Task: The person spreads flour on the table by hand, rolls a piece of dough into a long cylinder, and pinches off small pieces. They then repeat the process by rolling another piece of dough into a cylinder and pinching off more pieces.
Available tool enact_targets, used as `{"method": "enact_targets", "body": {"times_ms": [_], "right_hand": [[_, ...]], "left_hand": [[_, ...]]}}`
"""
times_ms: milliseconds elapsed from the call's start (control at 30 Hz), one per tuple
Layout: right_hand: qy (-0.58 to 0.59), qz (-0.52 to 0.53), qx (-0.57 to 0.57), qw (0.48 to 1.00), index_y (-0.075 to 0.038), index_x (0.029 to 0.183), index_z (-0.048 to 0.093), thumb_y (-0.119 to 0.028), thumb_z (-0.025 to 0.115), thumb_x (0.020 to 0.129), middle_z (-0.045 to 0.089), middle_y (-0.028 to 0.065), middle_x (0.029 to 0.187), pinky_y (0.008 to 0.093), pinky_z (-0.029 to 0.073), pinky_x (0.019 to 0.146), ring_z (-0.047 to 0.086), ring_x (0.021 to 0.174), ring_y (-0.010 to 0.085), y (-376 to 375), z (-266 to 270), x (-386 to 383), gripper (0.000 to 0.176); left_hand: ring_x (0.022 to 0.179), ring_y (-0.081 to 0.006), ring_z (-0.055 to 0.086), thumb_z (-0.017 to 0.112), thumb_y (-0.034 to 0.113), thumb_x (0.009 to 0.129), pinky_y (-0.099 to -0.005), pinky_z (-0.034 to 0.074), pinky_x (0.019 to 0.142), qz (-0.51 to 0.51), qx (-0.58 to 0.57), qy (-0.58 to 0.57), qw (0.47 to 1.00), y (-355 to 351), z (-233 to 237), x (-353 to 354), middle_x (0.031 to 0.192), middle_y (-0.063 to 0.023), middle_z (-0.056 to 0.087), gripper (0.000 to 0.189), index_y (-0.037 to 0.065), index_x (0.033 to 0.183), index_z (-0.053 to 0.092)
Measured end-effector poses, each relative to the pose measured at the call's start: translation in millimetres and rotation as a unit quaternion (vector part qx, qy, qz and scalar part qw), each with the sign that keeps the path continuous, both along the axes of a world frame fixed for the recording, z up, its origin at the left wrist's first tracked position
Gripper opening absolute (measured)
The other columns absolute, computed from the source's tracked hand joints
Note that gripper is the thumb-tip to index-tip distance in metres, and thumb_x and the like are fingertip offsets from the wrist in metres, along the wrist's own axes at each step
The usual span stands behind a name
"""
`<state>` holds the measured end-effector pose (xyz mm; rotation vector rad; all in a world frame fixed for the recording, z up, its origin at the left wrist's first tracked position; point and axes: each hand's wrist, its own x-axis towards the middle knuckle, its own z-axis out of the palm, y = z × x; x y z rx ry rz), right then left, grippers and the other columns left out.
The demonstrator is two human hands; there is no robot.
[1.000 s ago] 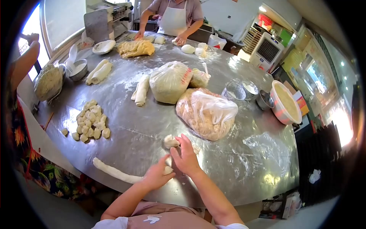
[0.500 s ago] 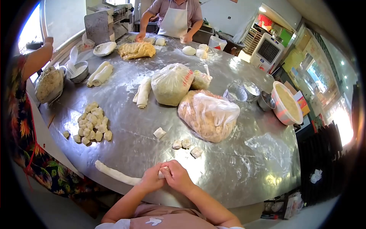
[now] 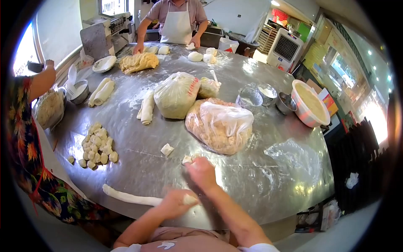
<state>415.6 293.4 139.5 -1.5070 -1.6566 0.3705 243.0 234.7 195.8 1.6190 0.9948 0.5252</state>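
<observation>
A long white dough rope [image 3: 130,197] lies along the near table edge. My left hand [image 3: 175,205] is closed around its right end, and a pale stub of dough pokes out past the fingers. Farther forward, my right hand [image 3: 202,173] reaches over the small cut dough pieces [image 3: 187,159]. Motion smears its fingers, so whether it grips a piece is hidden. Another loose dough piece [image 3: 167,149] sits a little to the left. A heap of small dough lumps [image 3: 97,145] rests on the left side of the table.
On the metal table [image 3: 252,185] stand a bag of pinkish filling [image 3: 220,126], a bag of greenish filling [image 3: 176,94], dough rolls [image 3: 147,107], yellow dough [image 3: 138,63] and a large tub [image 3: 310,103]. One co-worker [image 3: 176,21] stands opposite, another [image 3: 27,126] at left.
My right hand has left the rope's end and moved forward to the small dough pieces. My left hand stays on the rope, slightly lower. The whole view has shifted a little.
</observation>
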Motion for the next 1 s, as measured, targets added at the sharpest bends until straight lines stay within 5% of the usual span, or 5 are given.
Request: {"method": "enact_targets", "body": {"times_ms": [167, 200, 400, 700, 1000], "right_hand": [[0.026, 0.045, 0.073, 0.996, -0.003, 0.117, 0.063, -0.035, 0.068, 0.093, 0.065, 0.0206, 0.109, 0.044, 0.051, 0.087, 0.064, 0.102, 0.0375, 10, 19, 0, 0.04], [0.024, 0.067, 0.022, 0.997, -0.004, 0.132, 0.055, -0.037, 0.065, 0.095, 0.06, 0.0246, 0.124, 0.0435, 0.048, 0.096, 0.061, 0.114, 0.0389, 1, 26, 1, 0.051], [0.074, 0.222, -0.13, 0.964, -0.002, 0.115, 0.062, -0.031, 0.065, 0.097, 0.062, 0.0211, 0.103, 0.0401, 0.052, 0.08, 0.065, 0.088, 0.0346, -56, 15, -27, 0.035], [0.085, 0.17, -0.069, 0.979, -0.004, 0.099, 0.064, -0.024, 0.068, 0.095, 0.063, 0.0145, 0.09, 0.038, 0.052, 0.068, 0.063, 0.076, 0.032, -53, 26, -41, 0.021], [0.029, 0.119, -0.028, 0.992, -0.006, 0.092, 0.064, -0.026, 0.073, 0.088, 0.062, 0.0148, 0.082, 0.0423, 0.052, 0.059, 0.064, 0.067, 0.0361, -53, 28, -42, 0.022]], "left_hand": [[0.092, -0.0304, 0.07, 0.084, 0.022, 0.078, -0.0422, 0.054, 0.082, 0.08, 0.032, 0.122, 0.989, 17, -15, 7, 0.096, -0.0157, 0.071, 0.068, 0.01, 0.138, 0.056], [0.106, -0.0385, 0.066, 0.086, 0.028, 0.076, -0.0444, 0.052, 0.091, 0.051, -0.027, 0.172, 0.983, 23, -10, 5, 0.115, -0.0212, 0.068, 0.111, 0.013, 0.159, 0.015], [0.133, -0.0362, 0.05, 0.086, 0.02, 0.071, -0.0435, 0.041, 0.11, 0.153, 0.002, -0.057, 0.987, 13, -50, -2, 0.153, -0.0198, 0.04, 0.124, -0.001, 0.157, 0.0], [0.11, -0.0345, 0.066, 0.077, 0.016, 0.078, -0.0403, 0.052, 0.091, 0.094, 0.02, 0.071, 0.993, 3, -68, -28, 0.126, -0.0208, 0.064, 0.053, 0.008, 0.128, 0.061], [0.087, -0.0412, 0.069, 0.072, 0.016, 0.081, -0.0429, 0.053, 0.074, 0.125, 0.035, 0.041, 0.991, -1, -61, -20, 0.094, -0.022, 0.07, 0.026, 0.005, 0.104, 0.068]]}}
